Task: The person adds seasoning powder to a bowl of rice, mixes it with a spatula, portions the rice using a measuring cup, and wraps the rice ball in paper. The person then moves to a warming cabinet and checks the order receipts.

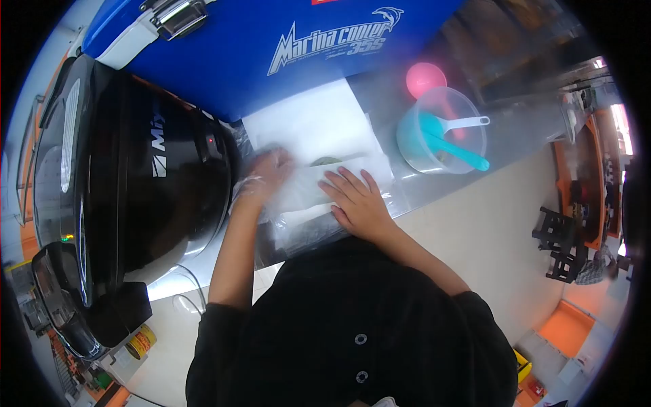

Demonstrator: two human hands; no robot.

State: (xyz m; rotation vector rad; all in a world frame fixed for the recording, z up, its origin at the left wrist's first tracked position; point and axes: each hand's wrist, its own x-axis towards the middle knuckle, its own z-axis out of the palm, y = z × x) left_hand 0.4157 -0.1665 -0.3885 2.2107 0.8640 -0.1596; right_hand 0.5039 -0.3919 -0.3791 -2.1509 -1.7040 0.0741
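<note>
White paper lies on the metal counter, its near part folded over something greenish that shows only in part. My right hand rests on the folded paper with its fingers spread and holds nothing. At the paper's left side is my left hand, in a thin clear plastic glove; motion smears its fingers, and whether it grips the paper cannot be made out.
A black rice cooker stands close on the left. Behind the paper is a blue cooler box. To the right stands a clear measuring jug with turquoise and white utensils, beside a pink scoop. The counter's edge runs near my right hand.
</note>
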